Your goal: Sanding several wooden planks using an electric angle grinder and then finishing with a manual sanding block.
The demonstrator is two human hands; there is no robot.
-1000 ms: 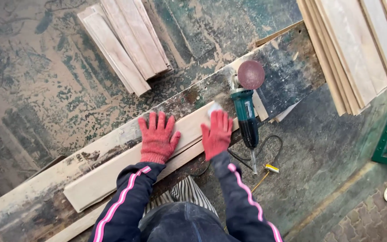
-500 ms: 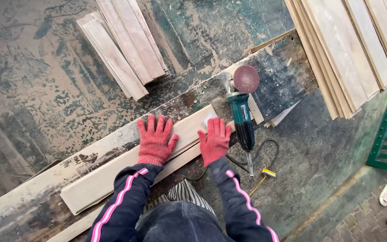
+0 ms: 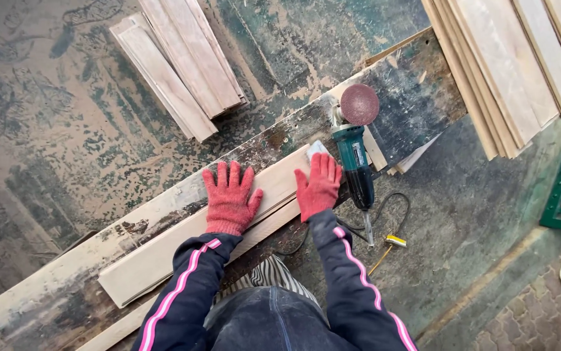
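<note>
A long pale wooden plank (image 3: 183, 244) lies flat and slantwise on a worn, dusty workbench (image 3: 417, 97), its near end low on the left, its far end rising to the right. It rests on another pale board (image 3: 264, 229) whose edge shows along its lower side. A small grey sanding block (image 3: 317, 149) sits at its far end

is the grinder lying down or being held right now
Lying down. The green angle grinder rests on the dusty workbench, disc up; the right hand beside it and left hand lie flat on the plank.
</note>
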